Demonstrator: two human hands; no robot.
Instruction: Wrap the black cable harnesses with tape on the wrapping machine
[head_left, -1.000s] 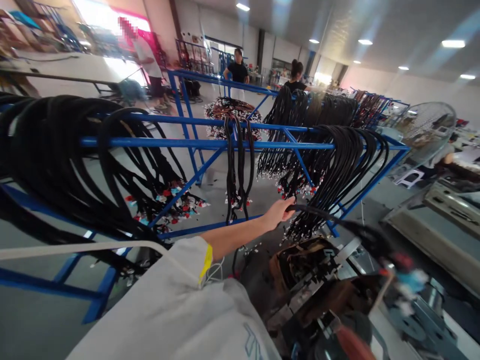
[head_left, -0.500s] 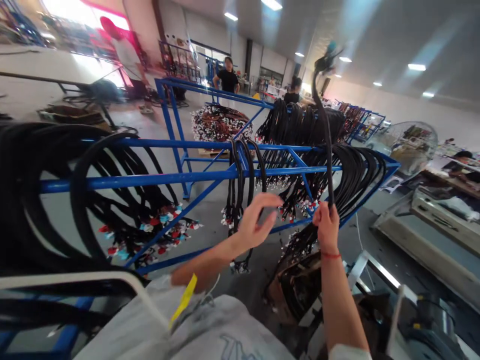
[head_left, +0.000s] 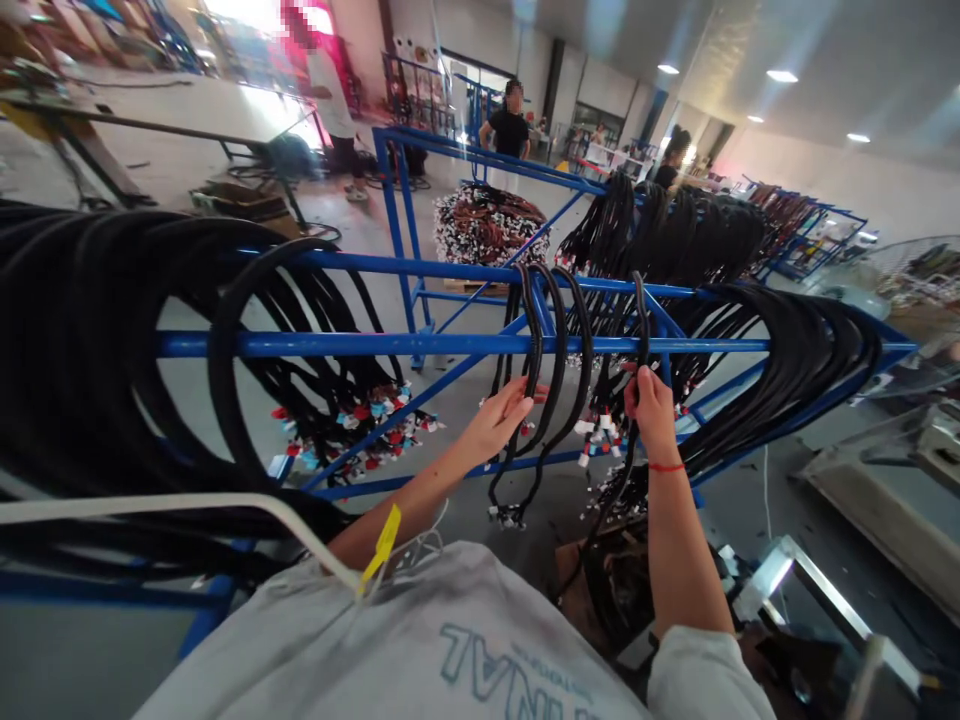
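My right hand (head_left: pixel 651 408) is closed round a black wire harness (head_left: pixel 640 315), which drapes over the blue rails of a rack (head_left: pixel 442 345). Its lower end hangs below my fist, and white connectors (head_left: pixel 600 435) dangle on its far side. My left hand (head_left: pixel 506 418) has its fingers wrapped at the leftmost of several harnesses hanging mid-rack (head_left: pixel 535 320); fingertips show beyond its right side. Two more hanging harnesses (head_left: pixel 582 330) lie between my hands. Small pale connectors (head_left: pixel 507 516) cluster at their lower ends.
Thick black harnesses (head_left: pixel 97 340) crowd the rack's left end, and another bundle (head_left: pixel 810 350) fills the right end. A cardboard box (head_left: pixel 574 570) sits on the floor below my right arm, beside a metal frame (head_left: pixel 817 590). Behind the rack, a person in black (head_left: pixel 511 135) stands by a harness pile (head_left: pixel 491 220).
My right hand has brought the raised harness down over the rack, where it now drapes. My left hand has gone from open in the air to the leftmost mid-rack harness. The view has shifted left.
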